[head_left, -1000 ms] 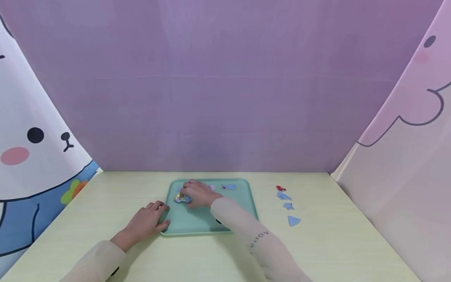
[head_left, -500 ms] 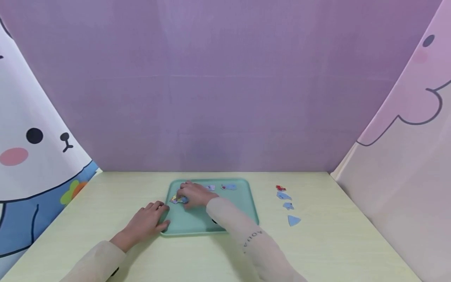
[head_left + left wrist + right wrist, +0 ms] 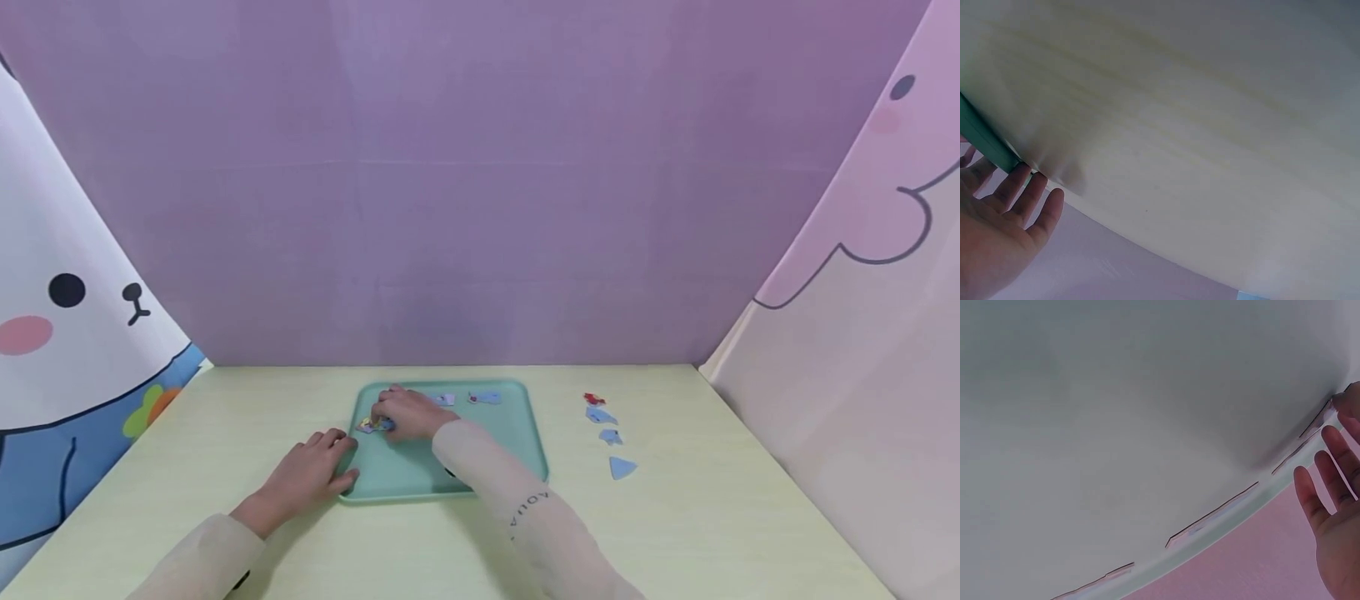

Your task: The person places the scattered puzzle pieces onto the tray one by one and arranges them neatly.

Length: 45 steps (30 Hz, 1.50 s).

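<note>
My right hand [image 3: 408, 414] is over the left part of the green tray [image 3: 480, 475], its thumb and fingertips at a flat, irregular puzzle piece [image 3: 366, 426] with yellow and blue print. The right wrist view has this hand [image 3: 1341, 506] at the edge, a fingertip on a piece lying low on the tray and the other fingers extended. Fingers spread, my left hand [image 3: 311, 475] rests at the tray's left rim; in the left wrist view its fingertips [image 3: 1038, 181] touch that rim. Partly behind the right hand lies a pale puzzle piece [image 3: 446, 400], with a blue one [image 3: 486, 397] to its right.
Right of the tray on the pale wooden table [image 3: 720, 500], loose pieces stand in a column: a red one [image 3: 594, 399], two blue ones below it, and a blue triangle [image 3: 622, 467] nearest me. A purple cloth [image 3: 480, 208] closes off the back.
My right hand has shifted slightly left, and the yellow and blue piece has moved left with it toward the tray's left rim. My left hand stays at the rim.
</note>
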Each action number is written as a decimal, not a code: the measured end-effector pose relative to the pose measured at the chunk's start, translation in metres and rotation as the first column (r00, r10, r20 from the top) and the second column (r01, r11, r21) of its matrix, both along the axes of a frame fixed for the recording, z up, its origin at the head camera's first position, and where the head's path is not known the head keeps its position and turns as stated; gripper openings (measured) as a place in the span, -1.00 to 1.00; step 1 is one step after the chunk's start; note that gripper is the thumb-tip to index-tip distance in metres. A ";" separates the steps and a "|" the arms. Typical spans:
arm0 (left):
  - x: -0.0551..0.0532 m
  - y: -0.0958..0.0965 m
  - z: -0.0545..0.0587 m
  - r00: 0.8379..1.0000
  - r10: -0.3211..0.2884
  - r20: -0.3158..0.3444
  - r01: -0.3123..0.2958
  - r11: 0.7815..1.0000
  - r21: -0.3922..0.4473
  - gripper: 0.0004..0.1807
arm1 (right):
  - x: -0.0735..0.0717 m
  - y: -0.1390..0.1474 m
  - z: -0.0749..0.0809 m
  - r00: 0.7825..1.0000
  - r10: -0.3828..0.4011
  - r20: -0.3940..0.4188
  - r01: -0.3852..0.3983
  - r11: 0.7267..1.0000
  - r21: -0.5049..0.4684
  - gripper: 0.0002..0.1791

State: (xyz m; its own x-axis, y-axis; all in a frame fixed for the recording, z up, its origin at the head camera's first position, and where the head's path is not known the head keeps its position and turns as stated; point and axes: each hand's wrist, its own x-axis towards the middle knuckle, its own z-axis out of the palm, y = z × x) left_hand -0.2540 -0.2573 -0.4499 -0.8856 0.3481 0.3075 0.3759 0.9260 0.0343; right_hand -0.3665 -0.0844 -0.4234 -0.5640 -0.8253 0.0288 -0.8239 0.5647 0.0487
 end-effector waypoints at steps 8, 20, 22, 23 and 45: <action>0.001 0.002 0.001 1.000 -0.001 -0.007 0.001 1.000 0.001 -0.54 | -0.001 0.006 0.002 0.999 -0.005 -0.034 0.005 1.000 0.004 -0.69; 0.001 0.002 0.003 1.000 -0.005 0.017 0.005 1.000 -0.001 -0.54 | 0.003 0.023 0.008 0.999 0.002 -0.052 -0.001 1.000 0.019 -0.67; 0.001 0.002 0.003 1.000 -0.004 0.018 0.004 1.000 -0.004 -0.54 | 0.004 0.026 0.010 0.998 0.018 -0.057 -0.017 1.000 0.018 -0.68; 0.002 0.002 0.003 1.000 -0.004 0.018 0.004 1.000 -0.004 -0.54 | 0.005 0.028 0.011 0.998 0.025 -0.057 -0.024 1.000 0.017 -0.69; 0.002 -0.001 0.002 1.000 -0.015 0.001 0.015 1.000 -0.005 -0.54 | 0.021 0.090 0.022 0.997 0.064 -0.051 -0.062 0.997 0.046 -0.71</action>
